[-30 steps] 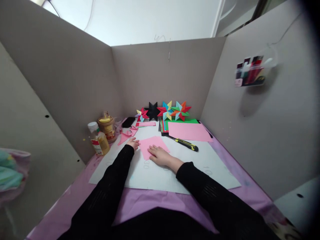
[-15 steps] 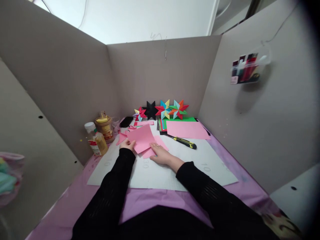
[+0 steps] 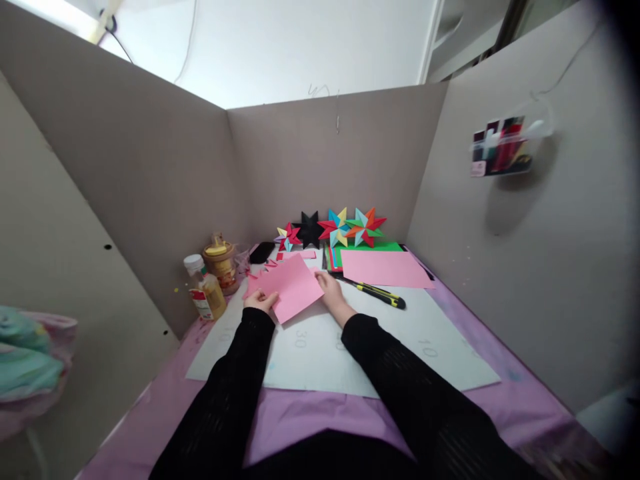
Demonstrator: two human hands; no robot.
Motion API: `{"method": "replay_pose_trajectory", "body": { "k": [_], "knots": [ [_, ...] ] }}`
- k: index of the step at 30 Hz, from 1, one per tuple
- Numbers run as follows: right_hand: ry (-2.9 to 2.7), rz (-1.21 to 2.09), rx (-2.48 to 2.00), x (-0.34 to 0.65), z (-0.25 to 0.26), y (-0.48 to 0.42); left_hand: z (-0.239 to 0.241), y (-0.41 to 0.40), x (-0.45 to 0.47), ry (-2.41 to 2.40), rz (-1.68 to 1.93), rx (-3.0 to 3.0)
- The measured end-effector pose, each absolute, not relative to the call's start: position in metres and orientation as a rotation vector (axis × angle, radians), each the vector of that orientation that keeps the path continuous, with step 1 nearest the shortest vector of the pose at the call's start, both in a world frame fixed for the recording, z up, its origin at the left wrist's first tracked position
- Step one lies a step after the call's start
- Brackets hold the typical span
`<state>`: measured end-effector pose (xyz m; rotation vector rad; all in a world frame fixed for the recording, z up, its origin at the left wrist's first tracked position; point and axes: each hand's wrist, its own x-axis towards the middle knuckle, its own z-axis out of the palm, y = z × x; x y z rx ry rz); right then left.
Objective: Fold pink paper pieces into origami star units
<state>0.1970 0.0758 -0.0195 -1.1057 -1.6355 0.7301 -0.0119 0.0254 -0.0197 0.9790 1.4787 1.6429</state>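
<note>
My left hand (image 3: 260,301) pinches the left edge of a pink sheet of paper (image 3: 295,290), thumb on top, and the sheet is tilted above the white board (image 3: 310,367). At the sheet's right side, my right hand (image 3: 330,292) has its fingers curled against the paper; the fingertips are partly hidden. Small folded pink pieces (image 3: 254,273) lie just beyond my left hand. To the right of my right hand rests a black and yellow utility knife (image 3: 380,295). Behind it is a larger pink sheet (image 3: 385,268).
Several folded paper stars (image 3: 333,228) lean along the back panel (image 3: 325,160). A bottle of yellowish liquid (image 3: 213,297) and a brown jar (image 3: 221,267) stand at the left, near a black phone (image 3: 262,253). A plastic holder (image 3: 503,150) hangs on the right panel.
My right hand has lifted off the board and moved up to the sheet's right edge. The lower pink sheet, seen before under that hand, is now mostly out of sight. The view has shifted slightly.
</note>
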Motion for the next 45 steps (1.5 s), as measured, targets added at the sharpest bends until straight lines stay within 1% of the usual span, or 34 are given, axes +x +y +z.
{"method": "replay_pose_trajectory", "body": {
  "k": [2,3,6,12,18,20,23,26,29,37,41,45],
  "knots": [
    [-1.43,0.942,-1.087,0.21,-0.02,0.067,-0.018,0.022,-0.006,1.457,1.6,1.029],
    [-1.419,1.043,-1.048,0.217,-0.02,0.061,-0.018,0.021,-0.003,1.448,1.577,1.055],
    [-1.574,1.1,-0.883,0.231,-0.02,0.036,-0.02,0.019,0.005,1.439,1.505,1.123],
    [-1.562,0.775,-1.095,0.232,-0.009,0.012,-0.026,0.02,0.008,1.543,1.45,1.219],
    [-1.577,0.666,-1.14,0.233,-0.001,0.011,-0.016,0.014,0.015,1.351,1.659,1.22],
    [-1.632,0.557,-1.148,0.231,-0.001,0.007,-0.011,0.008,0.022,1.331,1.65,1.32],
    [-1.788,0.404,-1.072,0.221,-0.001,-0.002,-0.008,-0.002,0.035,1.493,1.589,1.588],
    [-2.019,0.427,-0.851,0.209,-0.002,-0.012,-0.007,-0.01,0.047,1.562,1.648,1.724],
    [-2.152,0.51,-0.717,0.203,-0.003,-0.018,-0.007,-0.012,0.049,1.549,1.653,1.691],
    [-2.162,0.521,-0.707,0.207,-0.009,-0.014,0.008,-0.023,0.044,1.39,1.488,1.775],
    [-2.172,0.517,-0.701,0.205,-0.01,-0.014,0.017,-0.03,0.054,1.368,1.569,1.651],
    [-2.159,0.526,-0.694,0.206,-0.009,-0.016,0.015,-0.027,0.056,1.41,1.613,1.596]
  ]
}}
